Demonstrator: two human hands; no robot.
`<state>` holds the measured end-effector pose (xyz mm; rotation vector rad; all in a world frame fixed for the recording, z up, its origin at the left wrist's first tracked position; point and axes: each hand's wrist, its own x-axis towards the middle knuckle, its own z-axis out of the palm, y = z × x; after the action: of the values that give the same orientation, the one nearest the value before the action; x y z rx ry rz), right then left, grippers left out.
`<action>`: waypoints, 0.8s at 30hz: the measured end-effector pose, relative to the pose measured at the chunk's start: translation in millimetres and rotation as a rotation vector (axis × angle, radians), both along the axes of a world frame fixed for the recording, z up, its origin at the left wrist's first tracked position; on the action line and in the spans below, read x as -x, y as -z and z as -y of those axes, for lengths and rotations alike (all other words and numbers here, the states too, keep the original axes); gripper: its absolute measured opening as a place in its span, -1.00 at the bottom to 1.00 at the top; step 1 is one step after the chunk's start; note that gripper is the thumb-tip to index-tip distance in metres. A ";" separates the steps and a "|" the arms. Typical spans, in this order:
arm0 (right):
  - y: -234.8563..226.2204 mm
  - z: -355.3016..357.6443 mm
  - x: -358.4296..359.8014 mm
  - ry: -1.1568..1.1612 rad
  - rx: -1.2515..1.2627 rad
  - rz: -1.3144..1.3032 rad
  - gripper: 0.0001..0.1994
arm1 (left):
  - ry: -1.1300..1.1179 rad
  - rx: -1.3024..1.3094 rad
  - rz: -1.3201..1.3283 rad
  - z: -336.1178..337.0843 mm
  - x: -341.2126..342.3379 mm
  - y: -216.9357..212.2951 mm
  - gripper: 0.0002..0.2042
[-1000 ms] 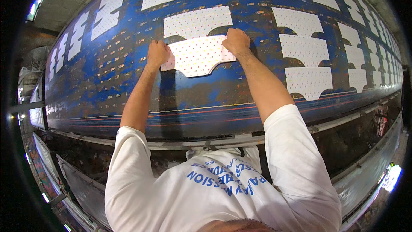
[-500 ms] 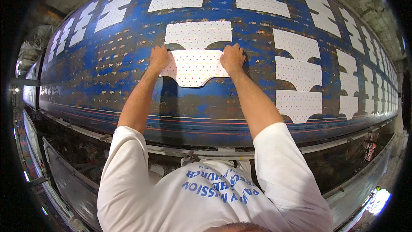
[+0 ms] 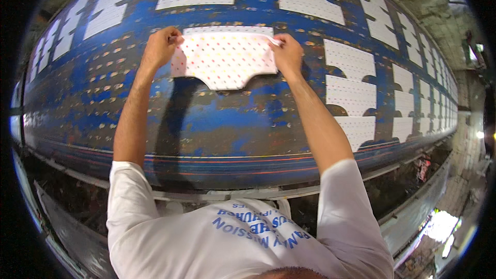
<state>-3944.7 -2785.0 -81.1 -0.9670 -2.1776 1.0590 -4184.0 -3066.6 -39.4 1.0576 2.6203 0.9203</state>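
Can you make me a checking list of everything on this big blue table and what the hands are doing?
Surface: long blue table, paint worn and blotched with coloured dots.
Job's things: white dotted cloth piece with a curved notch in its lower edge, held by its top corners over the table.
Clutter: more white cloth pieces laid flat in rows across the table.
Hands: left hand pinches the left corner, right hand pinches the right corner.
Cables: nothing seen.
Surroundings: table's metal edge rail; floor at right, too blurred to tell more.

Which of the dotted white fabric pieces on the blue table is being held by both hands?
The centre piece, pinched at its top corners by the left hand and right hand; the others lie untouched.
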 end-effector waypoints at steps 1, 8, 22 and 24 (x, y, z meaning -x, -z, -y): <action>-0.3 -9.2 16.3 0.031 -0.058 0.097 -0.78 | -0.006 -0.003 -0.003 -14.2 12.1 14.2 -0.81; 30.6 -37.4 68.1 -0.028 -0.138 0.408 -0.80 | -0.034 0.087 0.013 -44.4 71.1 97.3 -0.75; 29.5 -49.3 89.5 -0.190 -0.079 0.683 -0.51 | 0.141 -0.006 -0.320 -52.4 -6.8 72.0 -0.90; 24.4 -44.9 86.6 -0.172 -0.052 0.692 -0.53 | 0.214 -0.086 -0.352 -42.2 -56.0 43.8 -0.83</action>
<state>-4031.3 -2740.0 -105.6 -1.2757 -2.8684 0.8036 -4128.0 -3024.4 -83.2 1.6188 2.6767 0.8721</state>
